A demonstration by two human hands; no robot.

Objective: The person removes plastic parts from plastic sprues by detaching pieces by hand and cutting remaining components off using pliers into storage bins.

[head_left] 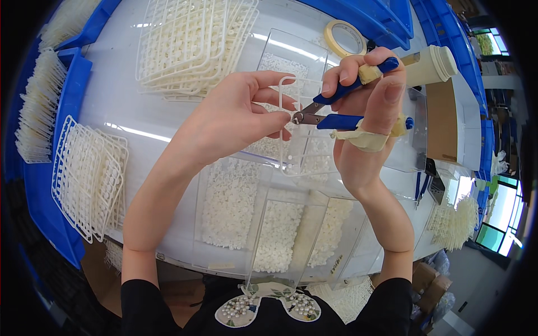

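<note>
My left hand (230,117) is closed, its fingertips pinching one side of a thin white plastic sprue frame (282,151) above the table. In my right hand (376,109) is a pair of nippers (339,121) with blue handles, partly wrapped in pale tape. Its handles are spread, and the metal jaws lie close to my left thumb tip, at the frame's left side. Pale tape (364,140) also wraps the base of my right thumb. Below the frame is a clear plastic box (272,42) with small white pieces; the frame and hands partly hide it.
Sprue frames are stacked at the back (179,50) and left (89,173). Nearer me, clear boxes hold small white parts (230,207). A masking tape roll (332,40), a pale cup-shaped container (443,63) and a cardboard box (443,123) stand right. Blue bins (358,22) edge the table.
</note>
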